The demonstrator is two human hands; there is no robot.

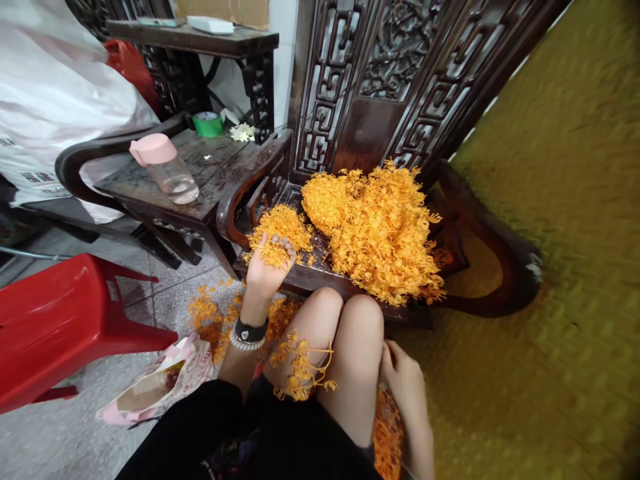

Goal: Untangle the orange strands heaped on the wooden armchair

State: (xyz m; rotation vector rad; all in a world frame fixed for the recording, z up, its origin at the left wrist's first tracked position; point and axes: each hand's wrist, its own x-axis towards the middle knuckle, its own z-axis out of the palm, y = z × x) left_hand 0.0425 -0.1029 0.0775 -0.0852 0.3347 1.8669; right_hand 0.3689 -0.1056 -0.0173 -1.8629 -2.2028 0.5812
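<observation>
My left hand (pixel 271 267) is palm up, its fingers curled round a handful of small orange plastic sprig pieces (pixel 274 255). Just behind it, a small heap of the same pieces (pixel 285 225) lies on the carved wooden chair seat. A much larger pile of orange sprigs (pixel 385 233) fills the middle and right of that seat. Beside my right knee rests my right hand (pixel 406 377), its fingertips hidden from view. A loose cluster of orange sprigs (pixel 300 367) lies across my lap, and more orange pieces (pixel 387 427) show below my right thigh.
On the left stand a red plastic stool (pixel 55 320) and an open paper bag (pixel 160 383). Orange bits (pixel 215 317) litter the floor. A side table (pixel 150 173) holds a pink-lidded bottle (pixel 167 170) and green tape (pixel 208 124). A yellowish surface (pixel 560 267) runs along the right.
</observation>
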